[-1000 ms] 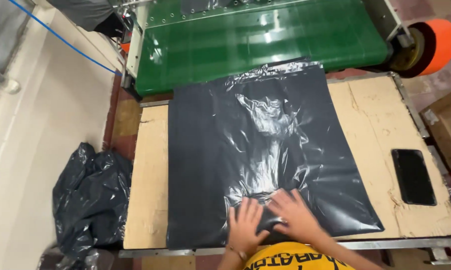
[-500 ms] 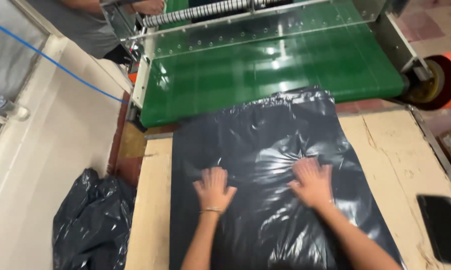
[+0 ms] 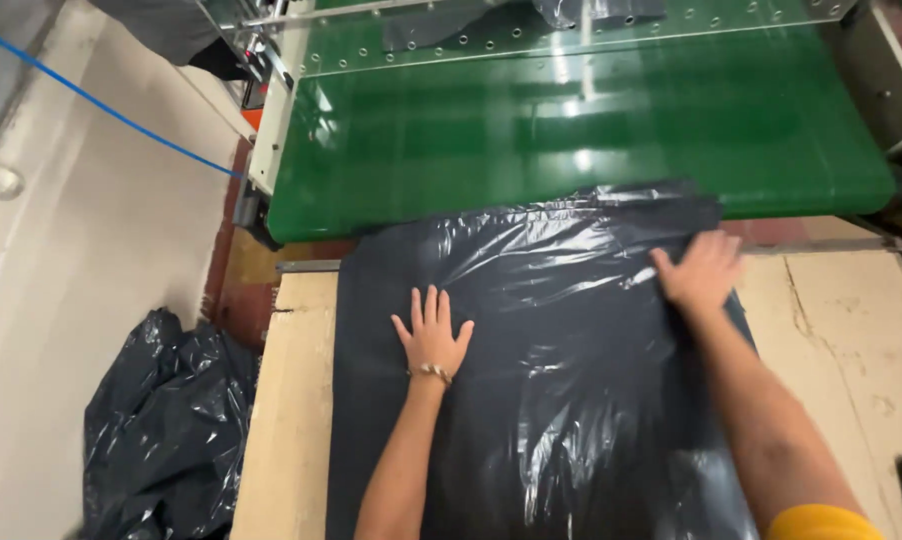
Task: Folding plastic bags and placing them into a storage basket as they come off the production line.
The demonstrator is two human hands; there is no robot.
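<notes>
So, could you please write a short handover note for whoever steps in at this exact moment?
Left hand: flat, fingers spread, on the black plastic sheet.
Right hand: flat near the sheet's far right corner.
The sheet lies on the cardboard-topped table, its far edge overlapping the green conveyor belt.
Done: sheet mostly spread.
Left: wrinkles remain across the middle.
Crumpled black bags lie on the floor, left.

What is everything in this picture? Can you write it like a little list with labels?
Left hand: left hand flat, fingers spread, on the shiny black plastic sheet
Right hand: right hand pressed flat near the sheet's far right corner
Sheet: wrinkled, spread over the tan cardboard-topped table
Beyond the sheet: glossy green conveyor belt
On the floor, left: crumpled black plastic bag heap
Also: thin blue cord across the pale floor
</notes>
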